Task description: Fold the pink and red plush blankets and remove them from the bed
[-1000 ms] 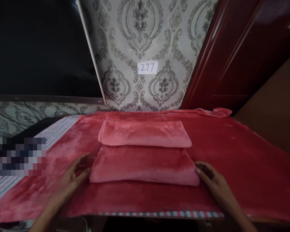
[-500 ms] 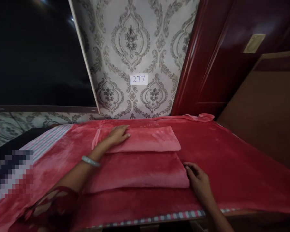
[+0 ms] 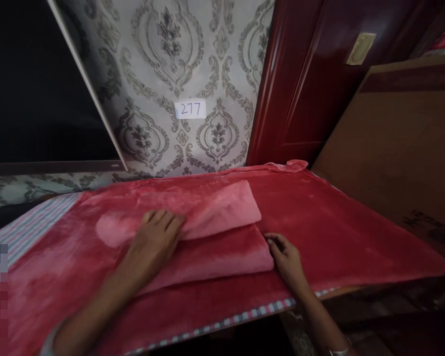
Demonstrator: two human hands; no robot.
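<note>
The lighter pink folded towel (image 3: 222,205) has shifted since half a second ago: then it lay flat and square behind the darker one, and now its left end is pulled down toward me and its near edge overlaps the darker folded towel (image 3: 215,252). My left hand (image 3: 154,240) has come back from the far side and now lies palm down, fingers spread and not gripping, across the lighter towel's left end where it meets the darker towel. My right hand (image 3: 287,257) stays at the darker towel's right end, fingers loosely curled and touching that edge, grasping nothing. I count two folded towels, both lying mid-way across the red blanket (image 3: 356,227) that covers the surface. Right of the towels the blanket runs bare to its right-hand edge, beside a brown board (image 3: 400,148); left of them it is bare as far as a striped cloth (image 3: 33,225). A checked hem (image 3: 244,316) marks the near edge of the surface, close in front of my hands. Behind, the blanket meets the patterned wall (image 3: 163,64), which bears one label reading 277 (image 3: 190,109), with a dark red door (image 3: 311,74) to its right.
</note>
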